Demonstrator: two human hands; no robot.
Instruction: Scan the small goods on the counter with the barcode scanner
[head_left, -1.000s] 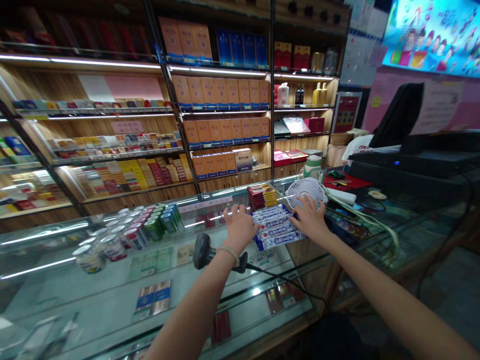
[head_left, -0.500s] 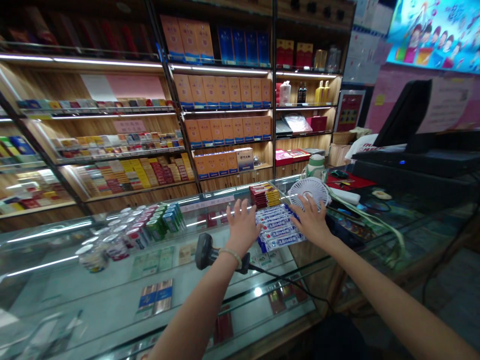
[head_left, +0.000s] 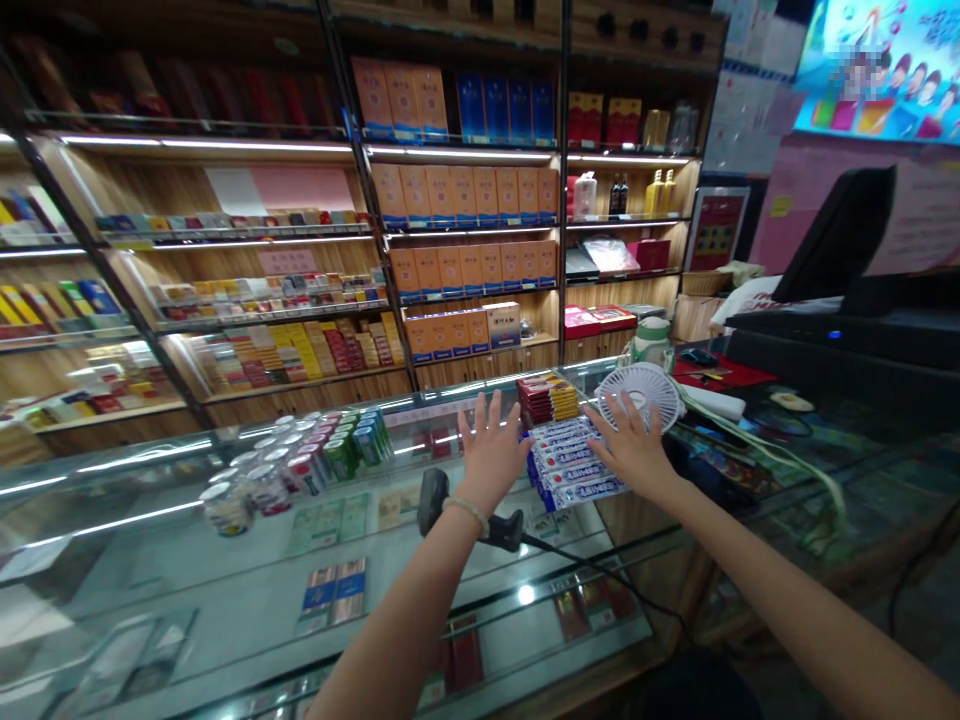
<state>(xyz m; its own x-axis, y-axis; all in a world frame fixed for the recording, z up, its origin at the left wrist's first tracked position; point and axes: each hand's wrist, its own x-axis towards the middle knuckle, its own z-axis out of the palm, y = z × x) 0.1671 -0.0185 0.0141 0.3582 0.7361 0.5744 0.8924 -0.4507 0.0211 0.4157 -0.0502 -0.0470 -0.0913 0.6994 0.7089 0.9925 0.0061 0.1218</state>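
Rows of blue-and-white wrapped candy sticks lie stacked on the glass counter between my two hands. On their left side, my left hand has its fingers spread, with the thumb close to the stack's edge. My right hand is at their right end, fingers spread and fingertips over or against the wrappers; whether it touches cannot be made out. Behind the sticks sits a pile of red and yellow packets. A dark handheld scanner lies partly beneath my left wrist, its cable running right.
Several small cans and tubs stand in rows at the left of the glass counter. A white fan and a green-topped bottle are behind my right hand. A dark monitor stands at the right. Stocked shelves line the back.
The view has shifted slightly left, so everything appears further right. My left hand has opened wider and lifted a little from the stack's left side. My right hand stays by the right end.
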